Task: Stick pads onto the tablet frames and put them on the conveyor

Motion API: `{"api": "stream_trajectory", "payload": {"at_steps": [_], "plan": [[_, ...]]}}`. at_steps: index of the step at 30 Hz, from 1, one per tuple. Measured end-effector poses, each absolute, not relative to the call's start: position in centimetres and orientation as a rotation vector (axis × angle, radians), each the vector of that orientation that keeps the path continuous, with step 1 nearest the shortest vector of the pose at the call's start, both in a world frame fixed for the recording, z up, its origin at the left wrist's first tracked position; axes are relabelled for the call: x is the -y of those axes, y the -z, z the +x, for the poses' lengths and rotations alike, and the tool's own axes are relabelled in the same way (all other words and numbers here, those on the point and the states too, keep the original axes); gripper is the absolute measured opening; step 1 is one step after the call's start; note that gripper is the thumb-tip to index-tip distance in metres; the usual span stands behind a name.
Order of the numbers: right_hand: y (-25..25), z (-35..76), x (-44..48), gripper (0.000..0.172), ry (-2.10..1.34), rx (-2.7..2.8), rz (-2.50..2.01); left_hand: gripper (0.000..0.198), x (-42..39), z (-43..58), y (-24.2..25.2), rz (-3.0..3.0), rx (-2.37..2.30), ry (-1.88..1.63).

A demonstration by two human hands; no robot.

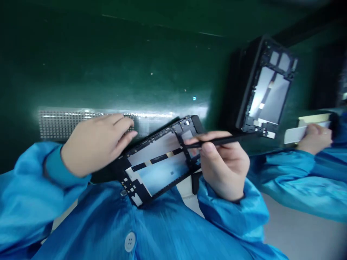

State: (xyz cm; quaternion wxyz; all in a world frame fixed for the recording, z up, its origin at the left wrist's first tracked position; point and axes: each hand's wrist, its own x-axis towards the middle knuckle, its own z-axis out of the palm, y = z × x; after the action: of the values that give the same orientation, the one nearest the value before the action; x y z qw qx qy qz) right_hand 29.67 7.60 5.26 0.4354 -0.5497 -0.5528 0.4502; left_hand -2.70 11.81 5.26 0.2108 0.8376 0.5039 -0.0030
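From my end I see the frame (166,163) at the near edge of the green table (108,72), mid-scene btwn the 2 hands, tilted w/ its right end farther off than its left. It's black w/ pale shiny panels, & a thin ribbon (158,158) runs lengthwise across them. Small pale bits sit at its left end.

My right hand (225,166) has a firm pinch on a slim black tool (217,142), thumb & fingers closed round it. Tool's tip is over the frame's right part; can't tell if it's touching.

My left hand (96,142) is palm down, fingers bent, small gap btwn thumb & index. Can't tell if it has hold of anything. It's over the near right part of a dotted sheet (58,124); contact unclear.

Far right: a 2nd frame (273,95), same sort, on top of a black block (248,79), well apart from the 1st. Farther right, a co-worker's hand (316,139) holds a white piece (294,135) w/ a yellowish strip (314,119) just beyond. Blue sleeves (32,180) on both of us.
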Motion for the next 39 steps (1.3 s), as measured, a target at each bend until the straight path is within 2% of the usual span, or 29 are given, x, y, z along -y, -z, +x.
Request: {"api": "stream_trajectory", "payload": {"at_steps": [6, 12, 16, 21, 28, 32, 34, 36, 39], "plan": [[-4.6, 34.9, -0.3, 0.009, -0.837, 1.355, -1.567, 0.079, -6.1, 0.9, -5.8, 2.513, -1.323, 0.007], [-3.0, 34.8, 0.2, 0.009, -0.805, 1.471, -1.455, 0.093, -5.7, 1.1, -4.9, 2.463, -1.393, -0.001], [-2.1, 34.8, 0.1, 0.012, -0.787, 1.462, -1.423, 0.094, -6.3, 0.9, -5.5, 2.435, -1.355, 0.073], [-1.9, 34.8, 0.6, 0.012, -0.796, 1.450, -1.487, 0.109, -6.2, 1.1, -5.3, 2.487, -1.392, -0.046], [-2.2, 34.6, 0.4, 0.028, -0.649, 1.680, -1.405, 0.112, -6.4, 1.0, -5.2, 2.477, -1.365, -0.023], [-1.9, 35.3, 1.9, 0.011, -0.540, 1.431, -1.492, 0.111, -6.1, 0.5, -4.5, 2.381, -1.385, -0.082], [-1.5, 34.6, 3.4, 0.017, -0.641, 1.343, -1.545, 0.106, -5.3, 0.8, -3.8, 2.365, -1.379, -0.174], [-1.0, 33.0, 5.1, 0.014, -0.824, 1.402, -1.526, 0.099, -4.1, 1.7, -3.1, 2.361, -1.383, -0.280], [-0.8, 30.5, 6.6, 0.047, -0.931, 1.404, -1.477, 0.093, -2.6, 3.9, -2.6, 2.299, -1.453, -0.464]]}}
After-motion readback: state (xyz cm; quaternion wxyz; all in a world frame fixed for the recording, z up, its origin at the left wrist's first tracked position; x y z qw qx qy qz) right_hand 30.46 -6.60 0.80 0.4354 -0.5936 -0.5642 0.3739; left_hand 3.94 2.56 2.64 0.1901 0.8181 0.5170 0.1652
